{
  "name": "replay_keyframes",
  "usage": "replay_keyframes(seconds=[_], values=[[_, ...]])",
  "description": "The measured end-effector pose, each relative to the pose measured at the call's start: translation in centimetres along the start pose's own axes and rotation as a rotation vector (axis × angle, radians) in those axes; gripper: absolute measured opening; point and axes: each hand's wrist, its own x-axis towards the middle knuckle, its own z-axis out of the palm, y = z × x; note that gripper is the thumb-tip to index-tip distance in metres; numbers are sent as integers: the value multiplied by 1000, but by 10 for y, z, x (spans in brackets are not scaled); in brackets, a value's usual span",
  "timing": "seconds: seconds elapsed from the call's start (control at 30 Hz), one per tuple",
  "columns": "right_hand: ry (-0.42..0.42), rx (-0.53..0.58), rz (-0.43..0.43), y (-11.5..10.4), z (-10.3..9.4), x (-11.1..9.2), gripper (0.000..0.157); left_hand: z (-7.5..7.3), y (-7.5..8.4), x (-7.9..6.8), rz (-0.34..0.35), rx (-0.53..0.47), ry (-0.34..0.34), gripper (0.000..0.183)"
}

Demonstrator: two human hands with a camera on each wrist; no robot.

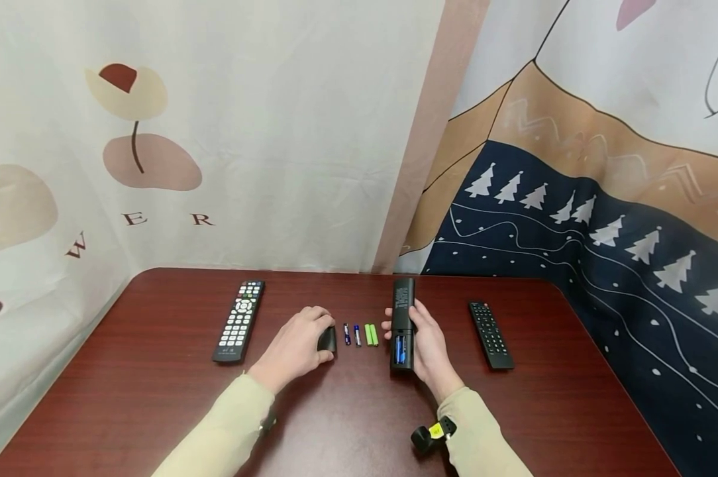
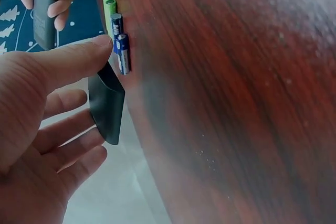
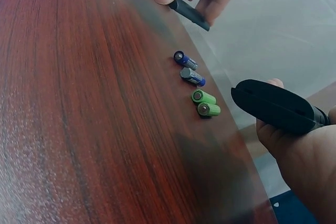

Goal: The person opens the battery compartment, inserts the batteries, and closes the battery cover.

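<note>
My left hand [image 1: 296, 341] pinches a small black battery cover [image 2: 107, 106] between thumb and fingers, just over the table. In my right hand [image 1: 429, 344] is a black remote control [image 1: 403, 301], held back side up with its battery compartment uncovered at the near end. Blue batteries [image 1: 401, 350] lie inside that compartment. Between the hands, two loose blue batteries [image 3: 186, 60] and two green batteries [image 3: 206, 103] lie in a row on the table. In the right wrist view the remote's end faces the camera, so its compartment is hidden there.
A black remote with white buttons [image 1: 240, 321] lies to the left of my left hand. Another, smaller black remote [image 1: 491, 336] lies to the right. The dark red wooden table [image 1: 335, 424] ends at patterned curtains [image 1: 275, 132] behind and at the sides.
</note>
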Motion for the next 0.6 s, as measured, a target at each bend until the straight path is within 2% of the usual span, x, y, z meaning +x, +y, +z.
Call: replay_keyframes(seconds=[0.6], values=[[15, 2, 4, 0, 0, 1, 50, -3, 9, -1, 0, -57, 51, 47]])
